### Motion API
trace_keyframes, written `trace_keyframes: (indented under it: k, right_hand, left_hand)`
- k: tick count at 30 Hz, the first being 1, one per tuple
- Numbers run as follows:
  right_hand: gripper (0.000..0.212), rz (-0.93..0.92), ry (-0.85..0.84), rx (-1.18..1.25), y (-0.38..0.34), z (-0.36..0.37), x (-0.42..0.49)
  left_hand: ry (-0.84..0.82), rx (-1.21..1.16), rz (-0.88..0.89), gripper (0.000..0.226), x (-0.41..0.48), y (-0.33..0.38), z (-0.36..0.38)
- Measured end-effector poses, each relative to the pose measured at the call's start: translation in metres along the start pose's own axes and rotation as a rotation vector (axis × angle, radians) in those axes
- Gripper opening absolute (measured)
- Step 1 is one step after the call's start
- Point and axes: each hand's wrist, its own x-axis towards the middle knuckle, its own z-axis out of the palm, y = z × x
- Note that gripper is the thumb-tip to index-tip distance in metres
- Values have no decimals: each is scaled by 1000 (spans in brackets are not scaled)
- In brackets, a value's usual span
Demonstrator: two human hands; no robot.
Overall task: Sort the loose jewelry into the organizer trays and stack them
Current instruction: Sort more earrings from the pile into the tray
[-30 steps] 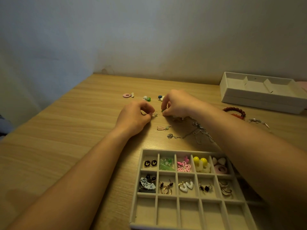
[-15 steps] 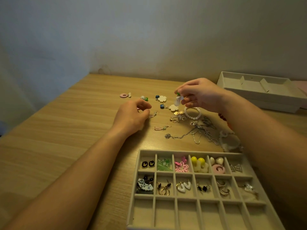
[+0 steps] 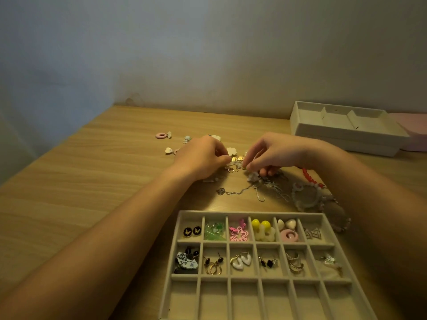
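My left hand (image 3: pixel 201 158) and my right hand (image 3: pixel 272 153) meet over the loose jewelry on the wooden table. The left thumb and forefinger pinch a small gold earring (image 3: pixel 236 158). With curled fingertips the right hand pinches a small white earring (image 3: pixel 245 166) just beside it. A white flower earring (image 3: pixel 231 150), a silver chain (image 3: pixel 233 192) and a red bead bracelet (image 3: pixel 309 177) lie around them. Near me sits the beige grid tray (image 3: pixel 254 213); its two far rows hold earring pairs and its near row shows bare cells.
Two stacked beige trays (image 3: pixel 346 137) stand at the back right by the wall. A pink ring earring (image 3: pixel 161 135) and a white bow earring (image 3: pixel 170 150) lie left of the hands. A pale bead bracelet (image 3: pixel 298 197) rests by the grid tray's far right corner.
My right hand, raised with a small piece half a second ago, has come back down to the pile. My left hand has shifted right to meet it.
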Motion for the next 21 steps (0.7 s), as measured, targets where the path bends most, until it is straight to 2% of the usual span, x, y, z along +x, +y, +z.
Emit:
trace_keyframes:
  k: [5, 10, 14, 18, 21]
  right_hand:
    - [15, 5, 116, -70, 2, 1, -2]
    - [19, -82, 300, -1, 2, 3, -9]
    - [32, -160, 232, 108, -7, 6, -25]
    - [9, -188, 277, 176, -15, 7, -49]
    - [15, -226, 250, 314, -14, 3, -80]
  left_hand:
    - [-36, 133, 11, 14, 8, 14, -5]
    - [-38, 27, 53, 7, 2, 19, -12]
    - [6, -125, 129, 6, -11, 35, -33]
    - [43, -227, 168, 11, -30, 58, -47]
    - [59, -302, 156, 12, -50, 70, -57]
